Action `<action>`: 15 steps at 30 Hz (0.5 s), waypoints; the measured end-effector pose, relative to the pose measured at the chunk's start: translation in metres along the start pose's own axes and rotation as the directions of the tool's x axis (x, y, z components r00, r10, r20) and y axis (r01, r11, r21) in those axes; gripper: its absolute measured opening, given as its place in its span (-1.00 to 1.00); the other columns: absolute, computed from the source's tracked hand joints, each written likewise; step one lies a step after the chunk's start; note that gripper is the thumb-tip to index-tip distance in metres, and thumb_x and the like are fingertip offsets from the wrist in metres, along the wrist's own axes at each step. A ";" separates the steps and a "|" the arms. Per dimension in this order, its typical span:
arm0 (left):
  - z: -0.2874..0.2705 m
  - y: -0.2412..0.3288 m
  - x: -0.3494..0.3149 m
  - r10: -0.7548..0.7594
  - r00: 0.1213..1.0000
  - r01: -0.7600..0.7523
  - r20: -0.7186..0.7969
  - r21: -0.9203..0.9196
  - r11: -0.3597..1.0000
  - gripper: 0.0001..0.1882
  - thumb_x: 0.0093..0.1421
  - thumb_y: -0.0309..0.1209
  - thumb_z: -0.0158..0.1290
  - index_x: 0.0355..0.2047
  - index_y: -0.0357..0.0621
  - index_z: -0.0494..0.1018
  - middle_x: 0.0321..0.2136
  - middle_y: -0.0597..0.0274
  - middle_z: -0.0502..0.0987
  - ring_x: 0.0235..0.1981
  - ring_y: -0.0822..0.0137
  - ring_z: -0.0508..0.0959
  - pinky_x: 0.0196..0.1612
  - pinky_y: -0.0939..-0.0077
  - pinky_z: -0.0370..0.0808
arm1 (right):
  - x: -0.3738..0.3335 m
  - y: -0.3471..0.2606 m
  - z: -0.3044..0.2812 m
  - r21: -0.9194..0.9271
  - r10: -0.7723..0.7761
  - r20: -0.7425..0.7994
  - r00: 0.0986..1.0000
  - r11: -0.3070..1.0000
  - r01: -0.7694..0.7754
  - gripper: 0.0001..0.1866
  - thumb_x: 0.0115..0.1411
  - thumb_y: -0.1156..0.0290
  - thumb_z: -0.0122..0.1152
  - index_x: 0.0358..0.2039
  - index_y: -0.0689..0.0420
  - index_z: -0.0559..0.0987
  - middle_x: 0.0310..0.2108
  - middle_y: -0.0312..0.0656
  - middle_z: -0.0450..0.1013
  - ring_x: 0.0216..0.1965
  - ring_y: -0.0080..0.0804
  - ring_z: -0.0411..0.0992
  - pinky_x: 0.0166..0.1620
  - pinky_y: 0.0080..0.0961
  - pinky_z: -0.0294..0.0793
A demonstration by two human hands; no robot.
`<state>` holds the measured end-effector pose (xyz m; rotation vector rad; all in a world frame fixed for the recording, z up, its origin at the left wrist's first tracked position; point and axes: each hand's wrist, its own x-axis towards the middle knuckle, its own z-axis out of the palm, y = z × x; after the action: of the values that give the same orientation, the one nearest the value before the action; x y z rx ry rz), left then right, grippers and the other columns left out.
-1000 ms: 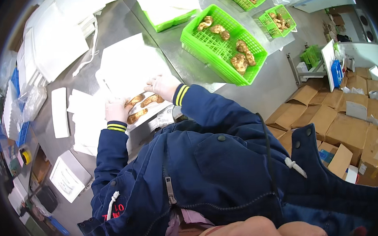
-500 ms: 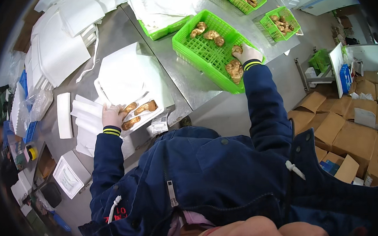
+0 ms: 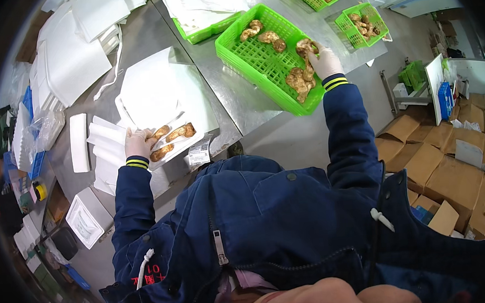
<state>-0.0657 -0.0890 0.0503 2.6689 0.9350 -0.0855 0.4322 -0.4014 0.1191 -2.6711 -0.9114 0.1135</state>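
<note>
My right hand (image 3: 326, 62), in a pale glove, is closed on a brown-and-cream mushroom (image 3: 305, 49) at the right side of a large green plastic basket (image 3: 274, 85). Knobbly mushrooms (image 3: 298, 84) lie in that basket below the hand, and others rest toward its far end. My left hand (image 3: 137, 143), also gloved, grips the left edge of a white foam box (image 3: 184, 147) on the metal table. Three mushrooms (image 3: 180, 132) lie in the box, with the left fingertips close beside them. White lining paper (image 3: 147, 96) stands over the far side of the box.
White foam sheets (image 3: 78, 50) are piled at the far left. A foam strip (image 3: 79, 142) and a foam tray (image 3: 86, 222) lie left. Smaller green baskets (image 3: 352, 39) with mushrooms stand far right. Cardboard boxes (image 3: 449, 172) fill the right side below the table.
My right hand has drawn slightly right and up, tilting the mushroom it grips at the basket's side. My left hand stays at the foam box. The whole view has shifted a little.
</note>
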 end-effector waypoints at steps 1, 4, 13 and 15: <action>0.000 0.000 -0.001 -0.009 1.000 0.009 0.015 0.012 1.000 -0.83 0.03 -0.32 0.24 -0.36 -0.08 0.61 -0.39 0.14 0.62 -0.26 0.19 0.58 0.31 0.16 0.13 | -0.001 -0.008 -0.001 0.066 0.014 0.016 1.000 0.998 -0.015 -0.50 0.19 0.15 0.15 0.12 0.05 0.47 -0.32 0.06 0.57 -0.22 -0.02 0.54 -0.13 -0.19 0.48; 0.001 -0.001 0.004 -0.014 0.999 0.013 0.037 0.036 0.999 -0.82 0.04 -0.32 0.24 -0.35 -0.09 0.62 -0.37 0.14 0.62 -0.25 0.19 0.58 0.31 0.15 0.13 | -0.001 -0.007 0.013 0.176 0.008 0.021 1.000 0.984 -0.012 -0.46 0.22 0.19 0.15 0.17 0.15 0.40 -0.25 0.04 0.57 -0.27 -0.04 0.55 -0.14 -0.23 0.50; 0.010 -0.010 0.003 -0.076 0.996 0.076 0.046 0.008 0.997 -0.84 0.02 -0.34 0.25 -0.38 -0.10 0.61 -0.40 0.13 0.63 -0.26 0.19 0.59 0.32 0.15 0.11 | -0.016 -0.021 0.019 -0.106 -0.247 0.080 0.966 0.961 0.254 -0.43 0.07 0.56 0.04 0.15 -0.03 0.45 0.00 -0.09 0.49 -0.06 -0.07 0.49 -0.02 -0.25 0.49; 0.005 -0.007 0.004 -0.026 0.999 0.025 0.042 0.035 0.999 -0.82 0.03 -0.31 0.24 -0.37 -0.07 0.62 -0.42 0.15 0.62 -0.28 0.20 0.59 0.32 0.14 0.11 | -0.013 -0.026 0.023 -0.098 -0.468 0.066 0.881 0.876 0.472 -0.42 0.03 0.62 0.01 0.09 -0.08 0.51 0.07 -0.13 0.45 0.05 -0.13 0.43 0.07 -0.32 0.45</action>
<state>-0.0667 -0.0830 0.0431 2.6759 0.9628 -0.1653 0.4024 -0.3838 0.1051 -2.4620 -1.5939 0.0046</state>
